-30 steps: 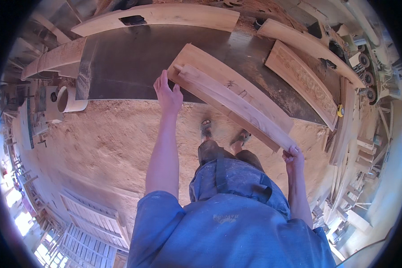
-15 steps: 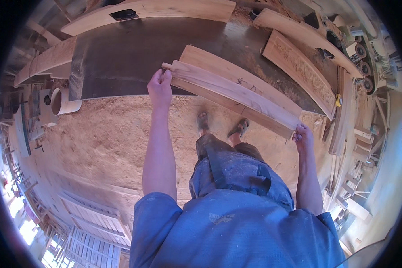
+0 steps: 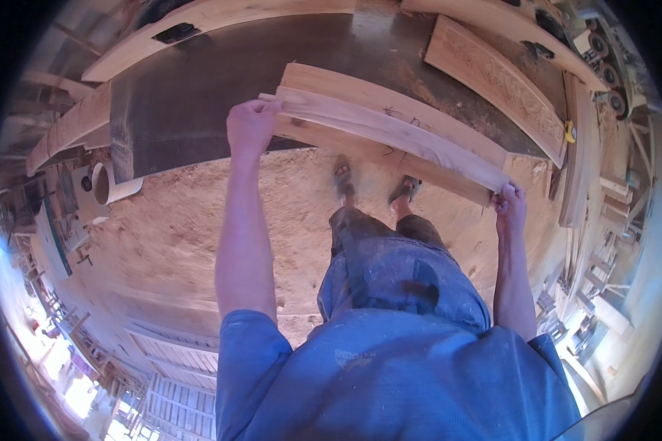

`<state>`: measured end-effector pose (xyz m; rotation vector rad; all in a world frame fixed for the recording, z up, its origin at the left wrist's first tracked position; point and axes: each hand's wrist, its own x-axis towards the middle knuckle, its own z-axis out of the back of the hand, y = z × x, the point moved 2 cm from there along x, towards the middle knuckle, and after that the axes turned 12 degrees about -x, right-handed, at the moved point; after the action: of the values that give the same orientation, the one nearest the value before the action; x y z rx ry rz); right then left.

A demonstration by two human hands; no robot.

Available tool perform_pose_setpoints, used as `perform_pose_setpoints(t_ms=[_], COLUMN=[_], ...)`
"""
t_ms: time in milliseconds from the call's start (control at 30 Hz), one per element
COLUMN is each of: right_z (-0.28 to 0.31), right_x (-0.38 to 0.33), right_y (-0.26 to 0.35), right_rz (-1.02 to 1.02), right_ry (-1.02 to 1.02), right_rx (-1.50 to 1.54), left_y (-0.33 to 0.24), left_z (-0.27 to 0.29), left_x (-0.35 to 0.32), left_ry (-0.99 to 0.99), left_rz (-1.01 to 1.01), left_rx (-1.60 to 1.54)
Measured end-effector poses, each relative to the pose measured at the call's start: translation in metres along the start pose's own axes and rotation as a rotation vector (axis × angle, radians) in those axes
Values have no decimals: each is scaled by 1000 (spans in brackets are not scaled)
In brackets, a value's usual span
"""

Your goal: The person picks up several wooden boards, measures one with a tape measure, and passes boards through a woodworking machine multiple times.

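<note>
A long, narrow wooden rail (image 3: 401,136) with a small tenon at its left end spans the space between my hands. My left hand (image 3: 250,126) is closed round its left end, by the tenon. At the opposite end, the fingers of my right hand (image 3: 510,204) pinch the rail. Behind the rail lies a wider pale board (image 3: 368,90) with dark pencil marks. A second marked board (image 3: 375,152) shows along the near side, jutting over the bench edge. The rail covers the place between these two boards, so whether they touch cannot be seen.
The dark bench (image 3: 198,88) stands before me. A carved panel (image 3: 493,84) rests on its right, beside a yellow tape measure (image 3: 570,131). Long planks (image 3: 577,162) stand farther right. A pale cylinder (image 3: 114,185) is at the left, and sawdust covers the floor (image 3: 176,242).
The whole view has shifted a little. My left hand has rolled over, its knuckles now higher at the rail's end. The rail has slid slightly rightward against the boards. My right hand keeps its grip.
</note>
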<state>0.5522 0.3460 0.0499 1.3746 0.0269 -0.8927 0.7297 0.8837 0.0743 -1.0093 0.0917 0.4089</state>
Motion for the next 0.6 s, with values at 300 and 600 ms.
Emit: perform_pose_setpoints(t_ms=[300, 600], right_z=[-7, 6], right_x=[-12, -13], right_y=[6, 8], right_rz=[-76, -64], right_ry=[-139, -114], right_rx=[-154, -165], left_y=[37, 66], left_z=[3, -6], left_x=[8, 29], left_ry=[38, 41], left_rz=[76, 136], left_rx=[-200, -457])
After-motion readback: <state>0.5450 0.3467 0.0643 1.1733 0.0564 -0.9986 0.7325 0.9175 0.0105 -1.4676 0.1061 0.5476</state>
